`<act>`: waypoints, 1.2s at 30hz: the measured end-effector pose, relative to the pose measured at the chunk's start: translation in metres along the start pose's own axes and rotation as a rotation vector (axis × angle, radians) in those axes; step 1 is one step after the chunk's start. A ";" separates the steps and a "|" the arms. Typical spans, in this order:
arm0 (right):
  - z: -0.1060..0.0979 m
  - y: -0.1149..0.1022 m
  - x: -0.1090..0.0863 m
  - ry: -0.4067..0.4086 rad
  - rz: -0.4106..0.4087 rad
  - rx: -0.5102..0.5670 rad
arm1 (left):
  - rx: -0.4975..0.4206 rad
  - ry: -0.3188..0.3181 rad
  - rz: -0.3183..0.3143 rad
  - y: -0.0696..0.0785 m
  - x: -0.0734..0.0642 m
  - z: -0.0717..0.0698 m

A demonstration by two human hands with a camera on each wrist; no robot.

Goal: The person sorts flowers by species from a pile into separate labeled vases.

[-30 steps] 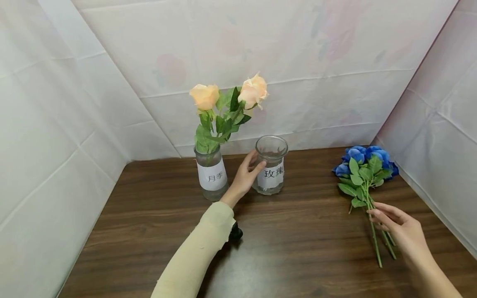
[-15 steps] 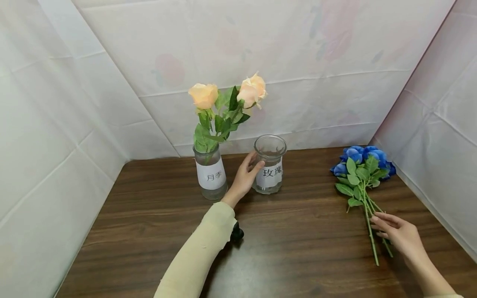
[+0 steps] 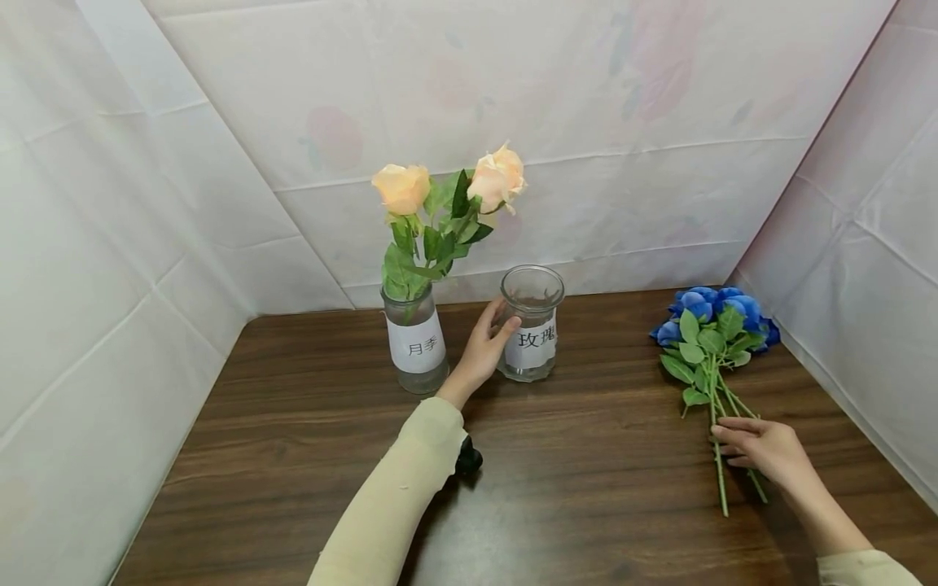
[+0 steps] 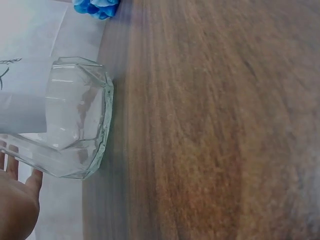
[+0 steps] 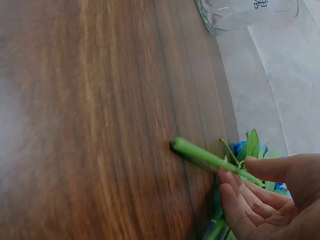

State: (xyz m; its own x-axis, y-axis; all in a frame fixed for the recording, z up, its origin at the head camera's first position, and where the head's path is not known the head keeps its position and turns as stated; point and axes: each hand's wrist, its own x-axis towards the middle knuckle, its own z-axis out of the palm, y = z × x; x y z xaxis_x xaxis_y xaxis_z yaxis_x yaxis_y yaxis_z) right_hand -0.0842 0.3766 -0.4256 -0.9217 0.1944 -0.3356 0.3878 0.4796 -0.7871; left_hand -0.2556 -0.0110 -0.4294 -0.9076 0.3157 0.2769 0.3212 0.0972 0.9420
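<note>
My left hand (image 3: 479,350) holds the side of an upright glass vase (image 3: 531,350), thumb in front and fingers behind. The vase carries a white paper label with Chinese characters, and no flowers stand in it. In the left wrist view, the fingers (image 4: 34,182) show beyond its clear faceted base (image 4: 80,120). At the right, my right hand (image 3: 765,449) pinches the stem of a blue rose (image 3: 720,480) between thumb and fingers. The right wrist view shows the cut end of this green stem (image 5: 197,152) pointing out past the fingertips. Other blue roses (image 3: 742,309) lie beside it, heads toward the back.
Left of the held vase stands a second labelled glass vase (image 3: 416,350) with two peach roses (image 3: 401,189) in it. White patterned cloth (image 3: 586,98) walls the back and sides of the wooden table (image 3: 586,488). A small black object (image 3: 469,457) shows at the left wrist.
My right hand has shifted slightly down, then left along the stems, and now pinches one, whose lower end has swung left. The left hand stays on the vase.
</note>
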 end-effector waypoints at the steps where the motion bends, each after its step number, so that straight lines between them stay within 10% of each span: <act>1: 0.001 0.000 0.001 0.002 -0.003 0.003 | -0.002 -0.005 -0.003 0.001 0.000 0.000; 25: -0.001 -0.009 -0.021 0.132 -0.120 0.060 | -0.015 -0.010 -0.039 0.001 0.000 -0.001; 36: 0.024 -0.046 -0.024 0.246 -0.371 0.485 | -0.015 -0.003 -0.038 0.000 -0.001 -0.001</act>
State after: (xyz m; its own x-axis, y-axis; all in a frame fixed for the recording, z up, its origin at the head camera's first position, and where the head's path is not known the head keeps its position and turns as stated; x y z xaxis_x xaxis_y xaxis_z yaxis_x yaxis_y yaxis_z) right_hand -0.0798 0.3300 -0.3940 -0.9477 0.3075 0.0861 -0.0498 0.1238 -0.9911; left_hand -0.2548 -0.0127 -0.4291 -0.9180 0.3152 0.2405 0.2827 0.0949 0.9545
